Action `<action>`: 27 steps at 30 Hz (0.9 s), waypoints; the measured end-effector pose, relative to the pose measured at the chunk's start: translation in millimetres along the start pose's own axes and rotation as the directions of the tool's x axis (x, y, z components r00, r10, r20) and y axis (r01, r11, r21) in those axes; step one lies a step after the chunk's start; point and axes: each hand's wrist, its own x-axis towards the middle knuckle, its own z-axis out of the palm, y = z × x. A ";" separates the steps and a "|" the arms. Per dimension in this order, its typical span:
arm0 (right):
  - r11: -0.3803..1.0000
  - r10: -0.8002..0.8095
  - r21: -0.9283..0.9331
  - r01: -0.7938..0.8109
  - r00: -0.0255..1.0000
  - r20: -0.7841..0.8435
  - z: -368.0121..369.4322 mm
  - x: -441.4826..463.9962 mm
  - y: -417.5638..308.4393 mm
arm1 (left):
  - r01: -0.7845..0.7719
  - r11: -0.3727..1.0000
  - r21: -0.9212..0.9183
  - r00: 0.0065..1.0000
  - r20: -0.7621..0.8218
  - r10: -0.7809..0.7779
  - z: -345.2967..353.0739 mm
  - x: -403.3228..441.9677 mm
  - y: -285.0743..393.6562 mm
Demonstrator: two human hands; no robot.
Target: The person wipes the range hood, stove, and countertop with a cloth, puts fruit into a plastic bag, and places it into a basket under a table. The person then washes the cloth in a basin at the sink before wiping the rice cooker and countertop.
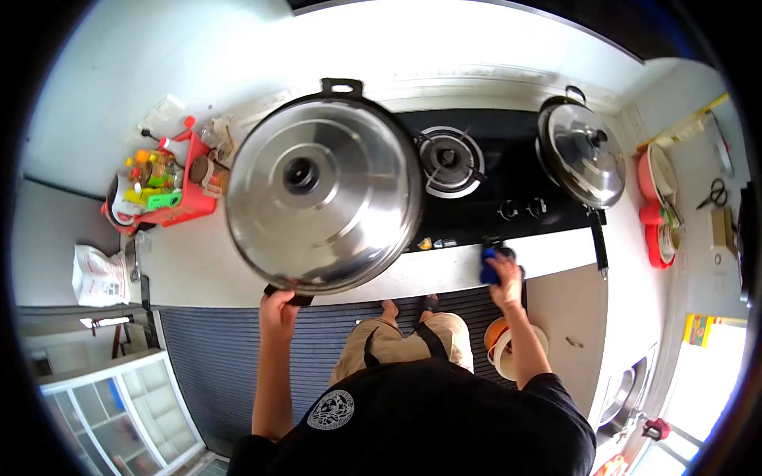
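My left hand (278, 315) is closed around the near black handle of a big round pan (341, 89). A shiny steel lid (349, 206) with a black knob covers it. The pan spans the left part of the black gas stove (508, 174) and the white counter; whether it is raised off them I cannot tell. At the stove's front edge, my right hand (506, 284) has its fingers pressed on a blue and dark cloth (488, 268). An uncovered burner (448, 161) lies between the pan and a second lidded pan.
The lidded frying pan (583, 155) stands at the right, its long handle (598, 242) jutting over the counter. A red basket of bottles (190, 210) sits at left. Scissors (717, 193) and red-and-white containers (656, 174) are at far right. A bin (538, 349) stands below on the floor.
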 end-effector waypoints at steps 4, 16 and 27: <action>0.974 0.223 -0.005 -0.228 0.954 -0.203 -32.5 -10.2 74.6 | 0.386 0.843 -0.375 0.922 0.138 -0.361 75.5 60.4 3.9; 0.957 0.286 0.016 -0.289 0.935 -0.210 -56.7 -17.2 114.0 | 0.504 0.856 -0.117 0.843 0.283 -0.457 185.3 167.6 -22.5; 0.969 0.246 0.016 -0.248 0.944 -0.219 -95.6 -0.3 184.1 | 0.496 0.867 -0.046 0.835 0.298 -0.462 177.2 202.9 -28.9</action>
